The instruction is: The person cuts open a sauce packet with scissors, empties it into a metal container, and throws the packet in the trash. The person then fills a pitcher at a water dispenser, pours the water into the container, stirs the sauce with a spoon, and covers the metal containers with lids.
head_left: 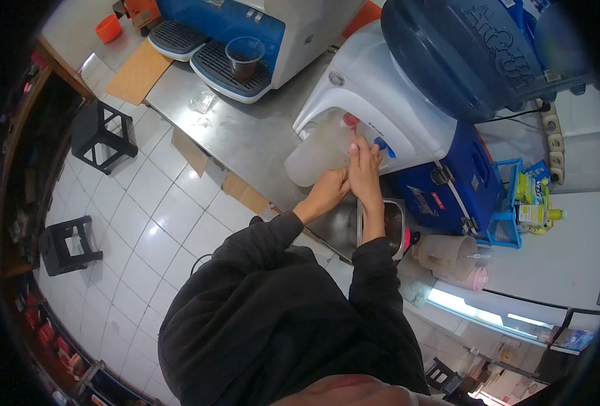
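A cloudy, translucent pitcher [310,159] is tilted beneath the white water dispenser [398,91], with its upper part under the taps. My left hand [327,191] is closed beside it, apparently round its handle, which is hidden. Against the fingertips of that hand rests my right hand [365,164], with one finger stretched up to the red tap [350,120]. The other fingers are bent near the blue tap [384,147]; what they grip, if anything, is hidden. A large blue water bottle [462,57] sits on the dispenser.
A drink machine [286,40] holds a clear cup [244,54] on its drip tray. By my right forearm are a metal basin [393,227] and a blue cooler box [449,189]. Two black stools [100,139] stand on the tiled floor at left.
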### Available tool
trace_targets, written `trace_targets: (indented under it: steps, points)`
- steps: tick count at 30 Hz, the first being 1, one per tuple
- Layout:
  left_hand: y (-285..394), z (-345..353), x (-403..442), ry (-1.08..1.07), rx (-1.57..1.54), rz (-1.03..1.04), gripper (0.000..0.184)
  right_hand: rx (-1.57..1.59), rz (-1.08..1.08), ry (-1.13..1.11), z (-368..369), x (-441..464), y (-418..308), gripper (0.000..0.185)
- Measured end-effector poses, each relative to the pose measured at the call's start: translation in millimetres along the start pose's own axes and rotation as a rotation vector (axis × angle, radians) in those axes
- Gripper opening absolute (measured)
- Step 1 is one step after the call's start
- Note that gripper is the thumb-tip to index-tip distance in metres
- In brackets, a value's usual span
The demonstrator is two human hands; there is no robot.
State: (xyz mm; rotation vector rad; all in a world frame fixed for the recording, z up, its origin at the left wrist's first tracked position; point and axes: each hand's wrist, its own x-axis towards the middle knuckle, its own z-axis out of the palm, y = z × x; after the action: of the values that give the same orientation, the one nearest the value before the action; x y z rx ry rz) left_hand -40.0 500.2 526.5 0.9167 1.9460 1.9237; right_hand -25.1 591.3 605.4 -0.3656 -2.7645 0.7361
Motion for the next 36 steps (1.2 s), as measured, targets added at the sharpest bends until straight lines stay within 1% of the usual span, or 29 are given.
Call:
trace_targets:
  steps: [11, 20, 23, 26, 32, 36]
  points:
    - [-1, 1, 0, -0.003, -0.017, -0.039, 0.031, 0.036, -0.029, -0.017, -3, 1, -2, 0.040]
    - [-3, 0, 0, -0.017, 0.017, -0.038, 0.032, 0.050, -0.037, 0.008, -3, 1, -5, 0.033]
    - [-1, 0, 0, -0.017, 0.014, -0.043, 0.032, 0.039, 0.006, -0.017, -6, 0, -8, 0.032]
    - [6, -4, -1, -0.022, 0.015, -0.060, 0.032, 0.055, -0.005, 0.006, -2, 0, -3, 0.032]
    - [5, -4, -1, -0.019, 0.034, -0.059, 0.034, 0.046, 0.021, -0.001, 0, 0, -2, 0.033]
    - [5, -5, 0, -0.015, 0.079, -0.049, 0.036, 0.092, 0.046, -0.021, -6, 0, -10, 0.039]
